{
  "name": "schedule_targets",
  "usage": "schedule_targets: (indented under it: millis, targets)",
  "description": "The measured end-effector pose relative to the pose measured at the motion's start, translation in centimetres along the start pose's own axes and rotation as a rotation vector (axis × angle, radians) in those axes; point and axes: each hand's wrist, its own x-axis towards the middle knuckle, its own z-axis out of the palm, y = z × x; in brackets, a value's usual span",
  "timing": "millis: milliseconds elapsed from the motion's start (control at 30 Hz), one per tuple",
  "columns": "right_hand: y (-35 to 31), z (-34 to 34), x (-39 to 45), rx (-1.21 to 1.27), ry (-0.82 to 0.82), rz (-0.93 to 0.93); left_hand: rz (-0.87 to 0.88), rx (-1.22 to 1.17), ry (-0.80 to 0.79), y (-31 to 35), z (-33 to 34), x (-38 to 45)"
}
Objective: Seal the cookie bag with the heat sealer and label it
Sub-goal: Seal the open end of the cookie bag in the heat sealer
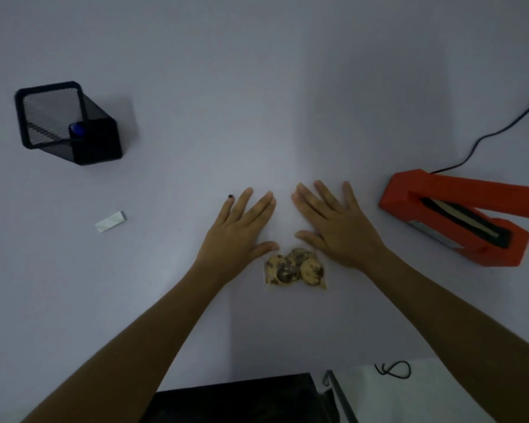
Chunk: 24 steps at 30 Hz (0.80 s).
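Note:
A clear bag of chocolate-chip cookies (295, 269) lies flat on the white table, near me in the middle. My left hand (240, 232) rests palm down just left of and beyond the bag, fingers spread, holding nothing. My right hand (333, 225) lies palm down just right of and beyond it, also spread and empty. Whether the hands press on the bag's clear top part is not visible. An orange heat sealer (452, 215) stands at the right with its arm raised. A small white label (110, 221) lies at the left.
A black mesh pen holder (69, 123) with a blue-capped pen (77, 129) stands at the far left. The sealer's black cord (483, 138) runs off to the upper right. A dark object (235, 398) sits at the table's near edge.

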Motion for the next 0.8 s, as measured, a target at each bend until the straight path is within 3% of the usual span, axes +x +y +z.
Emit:
schedule_targets:
  millis: [267,467,567,800]
  targets:
    - [1.6,0.4,-1.0,0.051,-0.016,0.065,-0.024,0.023,-0.023,0.6,-0.9,-0.3]
    - [1.7,0.7,-0.8,0.052,0.022,0.057,0.058,0.027,0.224,1.9,-2.4,1.8]
    - [1.9,0.7,-0.9,0.070,0.032,0.054,0.190,0.101,0.130,0.9,-1.7,3.1]
    - [1.9,0.4,-0.9,0.080,0.012,0.049,0.267,0.223,-0.112,-2.1,-2.3,2.8]
